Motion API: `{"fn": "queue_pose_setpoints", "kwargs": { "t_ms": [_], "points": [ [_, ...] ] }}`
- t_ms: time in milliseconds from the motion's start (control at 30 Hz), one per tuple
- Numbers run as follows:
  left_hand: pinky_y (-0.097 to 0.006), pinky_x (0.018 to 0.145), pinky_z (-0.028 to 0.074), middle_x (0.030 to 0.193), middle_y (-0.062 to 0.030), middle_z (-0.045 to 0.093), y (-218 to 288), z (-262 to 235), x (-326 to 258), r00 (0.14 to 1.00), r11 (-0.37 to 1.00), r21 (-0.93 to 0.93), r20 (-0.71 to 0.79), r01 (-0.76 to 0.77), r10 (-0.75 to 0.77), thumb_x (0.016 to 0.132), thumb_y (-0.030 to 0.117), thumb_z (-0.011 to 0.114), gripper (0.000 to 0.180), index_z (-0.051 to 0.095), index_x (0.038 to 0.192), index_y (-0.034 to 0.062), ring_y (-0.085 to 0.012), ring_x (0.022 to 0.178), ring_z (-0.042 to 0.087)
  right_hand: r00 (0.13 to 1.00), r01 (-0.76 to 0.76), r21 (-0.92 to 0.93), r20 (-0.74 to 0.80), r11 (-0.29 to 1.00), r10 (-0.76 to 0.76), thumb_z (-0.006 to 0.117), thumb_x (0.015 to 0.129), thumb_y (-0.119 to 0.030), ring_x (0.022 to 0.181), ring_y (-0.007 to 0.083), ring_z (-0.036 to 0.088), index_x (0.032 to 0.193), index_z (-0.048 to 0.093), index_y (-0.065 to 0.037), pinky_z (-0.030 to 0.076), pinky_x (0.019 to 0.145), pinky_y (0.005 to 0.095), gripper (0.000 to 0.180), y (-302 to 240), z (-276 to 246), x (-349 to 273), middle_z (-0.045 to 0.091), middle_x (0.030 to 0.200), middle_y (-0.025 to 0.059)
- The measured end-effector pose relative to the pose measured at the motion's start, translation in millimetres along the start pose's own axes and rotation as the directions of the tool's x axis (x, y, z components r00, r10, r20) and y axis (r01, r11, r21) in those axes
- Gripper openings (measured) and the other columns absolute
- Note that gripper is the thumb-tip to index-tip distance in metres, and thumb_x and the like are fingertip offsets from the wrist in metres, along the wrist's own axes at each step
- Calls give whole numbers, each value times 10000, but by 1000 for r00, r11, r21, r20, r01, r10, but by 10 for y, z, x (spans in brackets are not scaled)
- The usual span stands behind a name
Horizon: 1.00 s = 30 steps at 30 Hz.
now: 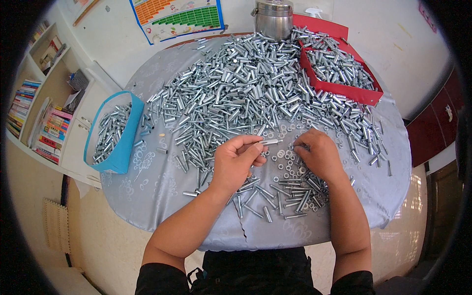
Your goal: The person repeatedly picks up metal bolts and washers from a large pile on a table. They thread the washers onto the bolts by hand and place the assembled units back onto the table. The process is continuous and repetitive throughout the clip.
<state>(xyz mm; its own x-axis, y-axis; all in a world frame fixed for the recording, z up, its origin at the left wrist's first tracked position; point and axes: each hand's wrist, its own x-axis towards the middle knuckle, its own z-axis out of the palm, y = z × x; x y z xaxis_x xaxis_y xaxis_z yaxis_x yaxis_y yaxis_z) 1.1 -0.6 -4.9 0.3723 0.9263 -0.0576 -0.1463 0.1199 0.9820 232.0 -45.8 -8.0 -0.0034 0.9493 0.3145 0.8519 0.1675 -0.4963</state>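
One round surface (147, 187), draped in a grey patterned cloth, bears everything listed.
One great heap of silvery metal sleeves (246, 93), far too many to count, spread across the surface's middle and far side.
One red hexagonal tray (344, 89), far right, partly filled with sleeves.
One blue tray (125, 137), at the left edge, tilted, likewise stocked.
One steel pot (274, 18) at the far edge.
Two hands: left hand (236, 162), fingers closed round a single sleeve (269, 142), held level just above the cloth; right hand (318, 156), fingertips pinched on something small at the sleeve's end, too small to identify.
Loose washers and nuts (285, 164), a few dozen, between the hands.
Handling, by judgement: sleeve stiff, light, smooth and likely slippery; best gripped mid-barrel.
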Motion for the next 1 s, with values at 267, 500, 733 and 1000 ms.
{"fn": "queue_pose_setpoints", "kwargs": {
  "t_ms": [267, 500, 733, 1000],
  "points": [
    [-286, 655, 561, 937, -130, 712, -4, -11, 0, 1000, 1000, 0, -5, 2, -2, 911, 65, 614, 211, 634, 1106, -15, -162, 736, 684, 995, -94, 71, -21, 993, 96, 677, 771, -111, 853, 346, 609, 826, 661, -43, 487, 769, 418, 89, -42, -32, 24, 633, 843, 150],
    [-269, 625, 554, 939, -119, 714, 37, 12, -12, 999, 999, 18, -15, 36, -35, 913, 81, 615, 213, 636, 1106, -8, -148, 726, 679, 997, -14, 24, 83, 1000, 12, 687, 758, -107, 885, 336, 603, 814, 655, -51, 483, 766, 415, 85, -30, -57, 1, 634, 884, 145],
    [-267, 624, 553, 935, -115, 714, -3, -1, -2, 1000, 1000, 24, -16, 10, -10, 911, 85, 618, 221, 636, 1111, -7, -146, 726, 678, 979, -203, 148, 35, 968, 200, 664, 822, -91, 810, 279, 634, 858, 638, -41, 489, 712, 368, 67, -144, -73, 28, 651, 838, 115],
    [-270, 655, 558, 940, -122, 711, 17, 9, -15, 1000, 1000, 2, 22, -3, 3, 914, 78, 614, 217, 636, 1109, -15, -147, 732, 676, 939, -296, 750, 115, 592, 324, 641, 877, -28, 761, 124, 653, 1021, 659, 27, 513, 671, 249, 154, -275, -19, 32, 697, 877, 74]
  ]
}}
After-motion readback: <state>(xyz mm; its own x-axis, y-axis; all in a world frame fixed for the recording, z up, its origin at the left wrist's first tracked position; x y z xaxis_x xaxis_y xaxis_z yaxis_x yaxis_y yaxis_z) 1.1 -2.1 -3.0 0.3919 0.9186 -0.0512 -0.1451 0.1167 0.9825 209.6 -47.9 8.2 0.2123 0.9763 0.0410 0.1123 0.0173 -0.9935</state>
